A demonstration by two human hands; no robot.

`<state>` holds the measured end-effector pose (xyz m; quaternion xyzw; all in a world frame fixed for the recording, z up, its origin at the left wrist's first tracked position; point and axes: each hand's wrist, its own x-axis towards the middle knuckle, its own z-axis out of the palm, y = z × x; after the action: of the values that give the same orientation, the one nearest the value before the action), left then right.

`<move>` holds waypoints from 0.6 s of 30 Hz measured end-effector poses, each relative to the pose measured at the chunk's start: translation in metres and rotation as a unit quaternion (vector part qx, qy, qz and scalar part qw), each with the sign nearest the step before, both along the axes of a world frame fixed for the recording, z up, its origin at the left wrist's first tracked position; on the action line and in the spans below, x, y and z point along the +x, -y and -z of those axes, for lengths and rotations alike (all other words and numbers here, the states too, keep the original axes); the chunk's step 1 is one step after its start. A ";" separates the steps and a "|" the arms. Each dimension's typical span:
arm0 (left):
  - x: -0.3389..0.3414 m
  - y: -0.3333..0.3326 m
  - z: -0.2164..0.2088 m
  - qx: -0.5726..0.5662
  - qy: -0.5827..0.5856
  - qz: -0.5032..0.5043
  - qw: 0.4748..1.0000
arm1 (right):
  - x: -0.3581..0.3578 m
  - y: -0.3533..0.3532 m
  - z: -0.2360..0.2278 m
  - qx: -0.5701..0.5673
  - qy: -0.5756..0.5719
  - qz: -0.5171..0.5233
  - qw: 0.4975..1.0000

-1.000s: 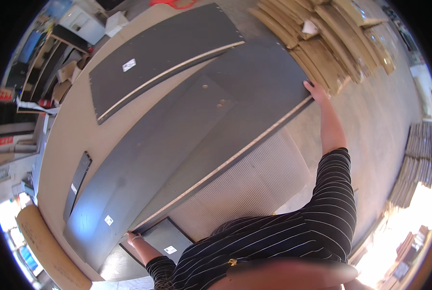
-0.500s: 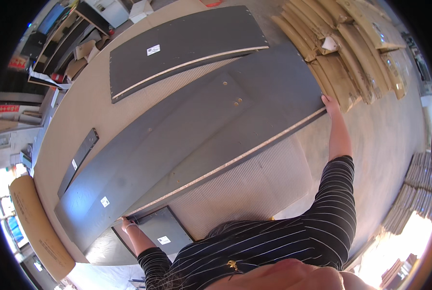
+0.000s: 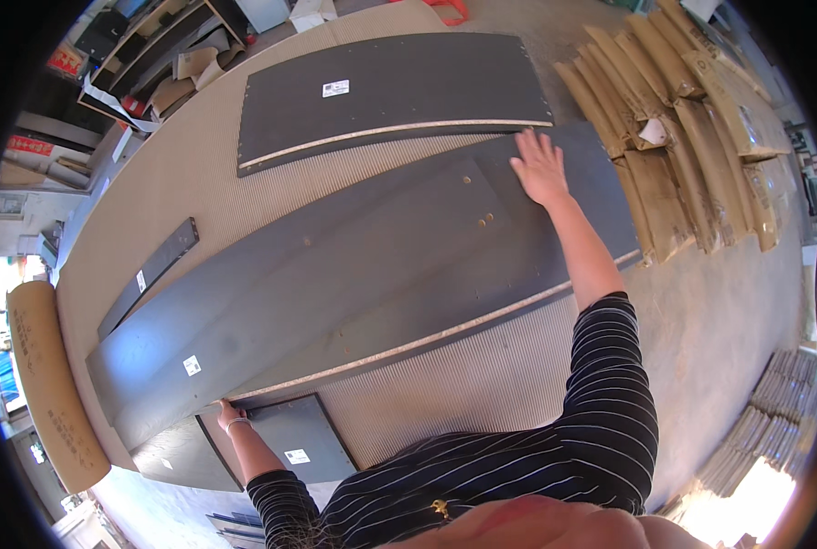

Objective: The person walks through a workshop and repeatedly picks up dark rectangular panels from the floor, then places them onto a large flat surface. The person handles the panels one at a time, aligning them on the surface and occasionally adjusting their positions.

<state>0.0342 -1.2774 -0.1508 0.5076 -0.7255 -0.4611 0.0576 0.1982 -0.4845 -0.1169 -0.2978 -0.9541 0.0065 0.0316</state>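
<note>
A long dark grey panel [image 3: 408, 265] with a pale raw near edge lies slantwise across the middle. It has a white label near its left end and several small holes toward the right. Faint lines suggest a second board overlaps it, but I cannot tell for sure. My left hand [image 3: 232, 416] grips the near edge toward the left end, its fingertips partly hidden. On the panel's far right part my right hand [image 3: 543, 171] lies flat, fingers spread, reaching to its far edge. Just beyond those fingers is a shorter, wider dark panel [image 3: 399, 91] with a white label.
Ribbed cardboard [image 3: 445, 389] covers the work surface. A narrow dark strip [image 3: 152, 274] lies at left, smaller dark panels [image 3: 285, 439] at the near left. A cardboard roll [image 3: 47, 384] stands beyond the left edge. Brown wrapped packages [image 3: 692, 165] are stacked at the far right.
My right hand has left the panel's near right corner and now rests flat on top near the far edge. The long panel has turned slightly, its right end nearer me. The view has shifted.
</note>
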 end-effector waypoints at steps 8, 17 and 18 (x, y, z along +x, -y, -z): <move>0.002 0.004 0.000 -0.015 0.030 0.016 0.999 | -0.004 -0.032 -0.020 -0.039 0.049 0.120 0.991; 0.002 -0.001 0.008 -0.018 0.001 0.033 0.999 | 0.000 0.008 -0.001 -0.205 -0.046 -0.098 0.973; 0.003 -0.002 0.007 -0.003 0.005 0.052 0.999 | 0.003 0.009 -0.006 -0.290 -0.080 -0.066 0.951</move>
<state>0.0369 -1.2755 -0.1576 0.4716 -0.7524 -0.4588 0.0312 0.2012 -0.4937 -0.1114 -0.2293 -0.9229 0.3086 0.0196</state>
